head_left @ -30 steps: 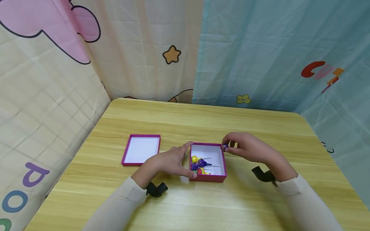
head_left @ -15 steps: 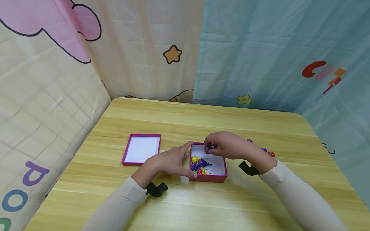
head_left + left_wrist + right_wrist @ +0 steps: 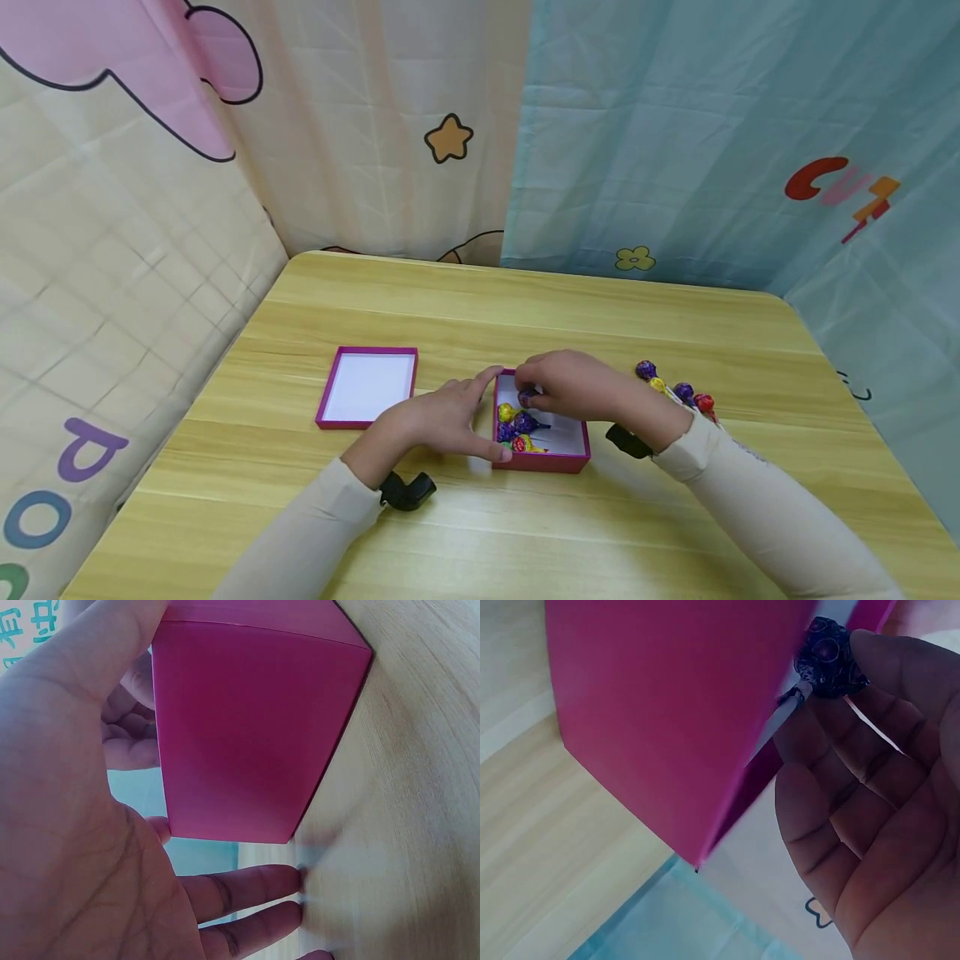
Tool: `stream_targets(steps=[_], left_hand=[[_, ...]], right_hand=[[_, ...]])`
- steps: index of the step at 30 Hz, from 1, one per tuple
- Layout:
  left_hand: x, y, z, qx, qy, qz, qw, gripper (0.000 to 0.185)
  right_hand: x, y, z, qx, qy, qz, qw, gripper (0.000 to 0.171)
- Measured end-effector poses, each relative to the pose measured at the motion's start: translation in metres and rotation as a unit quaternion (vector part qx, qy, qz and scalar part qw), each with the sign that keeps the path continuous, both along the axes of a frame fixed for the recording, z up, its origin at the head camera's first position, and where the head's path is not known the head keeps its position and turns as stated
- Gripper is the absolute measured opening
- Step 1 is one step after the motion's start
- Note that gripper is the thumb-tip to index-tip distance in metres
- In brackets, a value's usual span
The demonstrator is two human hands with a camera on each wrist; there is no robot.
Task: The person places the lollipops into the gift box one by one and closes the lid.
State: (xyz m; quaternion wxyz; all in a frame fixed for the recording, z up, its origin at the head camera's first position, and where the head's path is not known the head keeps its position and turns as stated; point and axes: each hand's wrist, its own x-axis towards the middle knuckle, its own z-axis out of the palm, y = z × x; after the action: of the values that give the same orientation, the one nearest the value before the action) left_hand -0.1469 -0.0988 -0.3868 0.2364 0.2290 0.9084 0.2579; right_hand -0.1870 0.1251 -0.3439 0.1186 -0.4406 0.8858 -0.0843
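Note:
A magenta box [image 3: 540, 461] with a white inside stands near the middle of the table. Several wrapped lollipops lie in its left part, among them a yellow lollipop [image 3: 507, 412] and a purple lollipop [image 3: 527, 423]. My left hand [image 3: 448, 419] is spread at the box's left side, thumb at the near corner and index finger at the far one. Two of its straight fingers [image 3: 259, 889] reach down to the tabletop. My right hand [image 3: 573, 386] pinches a dark purple lollipop [image 3: 826, 658] by its head, inside the box near the far left corner. Its stick is partly hidden by the box wall.
Left of the box lies a shallow lid [image 3: 371, 387], white inside with a magenta rim. More lollipops [image 3: 683, 392] lie on the table [image 3: 465, 304] beyond my right forearm, partly covered by the sleeve. Printed curtains [image 3: 637, 133] hang behind the table.
My right hand has carried the purple lollipop leftward from the box's right rim into its far left part. Lollipops behind the right forearm have come into view. My left hand has stayed put.

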Motion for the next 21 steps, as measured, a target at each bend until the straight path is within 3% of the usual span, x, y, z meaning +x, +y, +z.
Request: stream_targets(steps=[12,21], left_hand=[[0.001,0.000,0.001,0.000,-0.004,0.004,1.0000,0.121],[0.001,0.000,0.001,-0.001,-0.005,0.005,1.0000,0.120]], right_hand=[[0.001,-0.008,-0.013,0.052,0.043,-0.013,0.998,0.010],[0.004,-0.009,-0.018,0.046,0.104,-0.002,0.994,0.008]])
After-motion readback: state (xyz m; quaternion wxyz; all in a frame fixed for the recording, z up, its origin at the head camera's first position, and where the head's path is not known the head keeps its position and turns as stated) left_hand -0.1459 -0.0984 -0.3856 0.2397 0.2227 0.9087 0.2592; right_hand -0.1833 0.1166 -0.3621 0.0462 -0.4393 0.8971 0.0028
